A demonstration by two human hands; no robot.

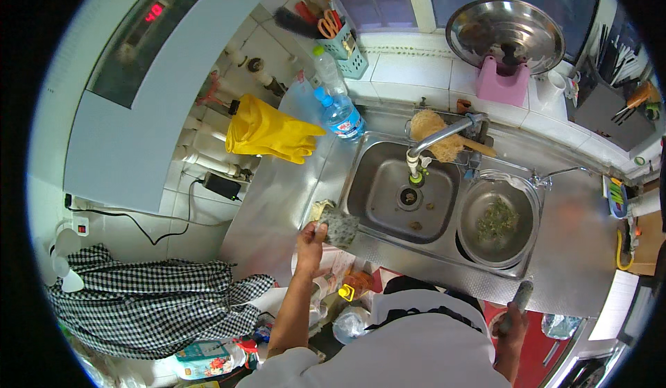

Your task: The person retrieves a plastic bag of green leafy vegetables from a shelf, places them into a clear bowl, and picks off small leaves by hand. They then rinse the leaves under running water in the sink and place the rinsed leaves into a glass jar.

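My left hand (310, 242) grips a mottled grey scouring pad (341, 226) between thumb and fingers, over the counter's front edge just left of the sink. Behind the pad a pale yellowish piece (320, 209) shows; I cannot tell whether it is part of it. Low on the right, my right hand (512, 321) is closed around a grey elongated pad (522, 293) at the counter's front edge. A steel sink (385, 180) lies ahead, with brown scraps near its drain. Beside it, a steel basin (471, 250) contains chopped green bits (498, 220).
A faucet (447, 134) arches over the sink, near a loofah-like scrubber (429, 127). Yellow rubber gloves (270, 130) hang at left beside a blue-capped bottle (341, 117). A large steel bowl (504, 34) leans on the sill. A checkered cloth (156, 299) hangs lower left.
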